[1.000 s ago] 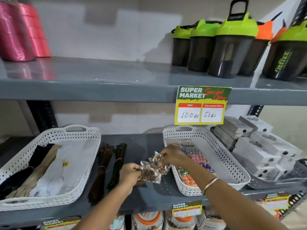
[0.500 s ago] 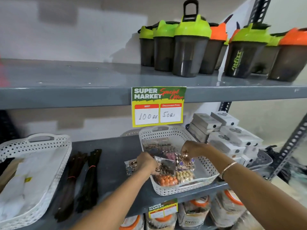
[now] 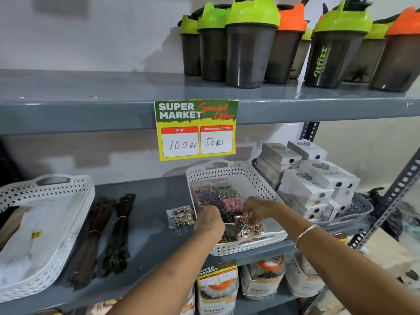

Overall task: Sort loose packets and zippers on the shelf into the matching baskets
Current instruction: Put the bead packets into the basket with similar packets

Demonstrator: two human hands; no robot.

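Both hands reach into the white lattice basket at the middle right of the shelf. My right hand pinches the top of a clear packet of gold and blue trinkets lying at the basket's front. My left hand is closed over dark packets beside it. Further back the basket holds several bead packets. One loose trinket packet lies on the shelf just left of the basket. Two bundles of dark zippers lie on the shelf beside the left white basket, which holds zippers.
White boxes are stacked in a grey basket to the right. Shaker bottles stand on the upper shelf, and a price card hangs from its edge. Jars fill the shelf below. A slotted metal upright stands at right.
Both hands carried the trinket packet from the open shelf rightward into the right basket and lowered it to the basket's front. The view swung right.
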